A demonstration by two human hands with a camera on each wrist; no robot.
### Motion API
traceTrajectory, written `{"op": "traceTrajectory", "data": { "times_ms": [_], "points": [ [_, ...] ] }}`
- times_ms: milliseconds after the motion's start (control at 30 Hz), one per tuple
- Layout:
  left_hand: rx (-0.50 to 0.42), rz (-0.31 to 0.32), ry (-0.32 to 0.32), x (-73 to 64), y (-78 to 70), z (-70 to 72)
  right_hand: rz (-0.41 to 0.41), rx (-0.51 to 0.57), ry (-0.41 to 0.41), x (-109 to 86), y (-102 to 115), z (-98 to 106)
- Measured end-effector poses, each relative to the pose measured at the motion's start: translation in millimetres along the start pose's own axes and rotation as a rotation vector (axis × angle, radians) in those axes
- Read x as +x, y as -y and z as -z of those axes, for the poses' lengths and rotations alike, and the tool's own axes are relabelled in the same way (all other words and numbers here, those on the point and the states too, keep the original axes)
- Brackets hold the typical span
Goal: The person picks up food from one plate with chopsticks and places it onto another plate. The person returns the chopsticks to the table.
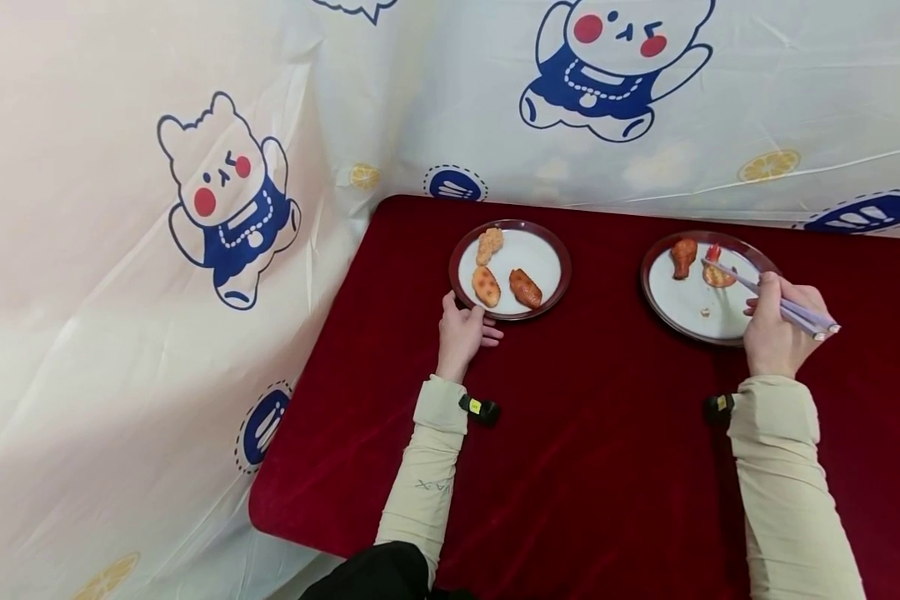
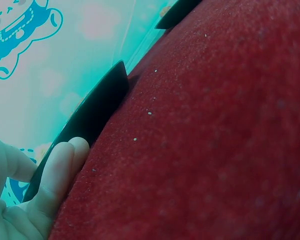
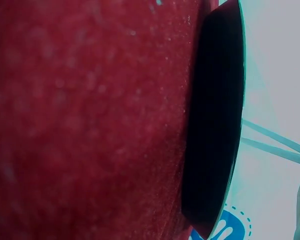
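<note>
My left hand (image 1: 461, 337) grips the near-left rim of the left plate (image 1: 566, 271); in the left wrist view the thumb and fingers (image 2: 57, 170) pinch the dark rim from both sides. On this plate lie a bumpy pale fried piece (image 1: 490, 245), a golden spotted wing piece (image 1: 486, 286) and a browner wing piece (image 1: 525, 288). Over the right plate (image 1: 671, 307), my right hand (image 1: 780, 333) holds lilac chopsticks (image 1: 802, 315). Their tips overlap a round golden piece with a red end (image 1: 718, 275). Left of it sits a small drumstick (image 1: 684, 258).
A small crumb (image 1: 705, 312) lies on the right plate. Both plates stand near the far edge of a table under dark red cloth (image 1: 600, 433). Behind and to the left hangs a white curtain (image 1: 105, 333) with cartoon prints. Small specks dot the cloth in the wrist views.
</note>
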State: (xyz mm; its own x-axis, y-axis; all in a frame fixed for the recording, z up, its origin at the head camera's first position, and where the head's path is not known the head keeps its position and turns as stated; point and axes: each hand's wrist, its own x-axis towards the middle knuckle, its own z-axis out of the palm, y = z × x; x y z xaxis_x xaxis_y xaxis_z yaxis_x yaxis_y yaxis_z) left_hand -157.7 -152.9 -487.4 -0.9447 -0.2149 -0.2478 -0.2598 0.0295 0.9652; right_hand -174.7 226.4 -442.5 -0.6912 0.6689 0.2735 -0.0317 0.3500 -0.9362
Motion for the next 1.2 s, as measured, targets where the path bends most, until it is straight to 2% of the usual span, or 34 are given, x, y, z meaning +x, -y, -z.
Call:
{"op": "traceTrajectory", "data": {
  "times_ms": [467, 833, 1200],
  "points": [
    [0.005, -0.005, -0.001, -1.7, -0.8, -0.4, 0.015, -0.002, -0.037, -1.0, 2.9, 0.8],
    [0.003, -0.023, 0.0, -1.5, -0.2, 0.4, 0.013, 0.035, -0.053, -15.6, 33.0, 4.4],
    [0.015, -0.027, -0.001, -0.2, 0.9, 0.7, 0.02, 0.039, -0.054, -16.7, 37.8, 5.9]
  ]
}}
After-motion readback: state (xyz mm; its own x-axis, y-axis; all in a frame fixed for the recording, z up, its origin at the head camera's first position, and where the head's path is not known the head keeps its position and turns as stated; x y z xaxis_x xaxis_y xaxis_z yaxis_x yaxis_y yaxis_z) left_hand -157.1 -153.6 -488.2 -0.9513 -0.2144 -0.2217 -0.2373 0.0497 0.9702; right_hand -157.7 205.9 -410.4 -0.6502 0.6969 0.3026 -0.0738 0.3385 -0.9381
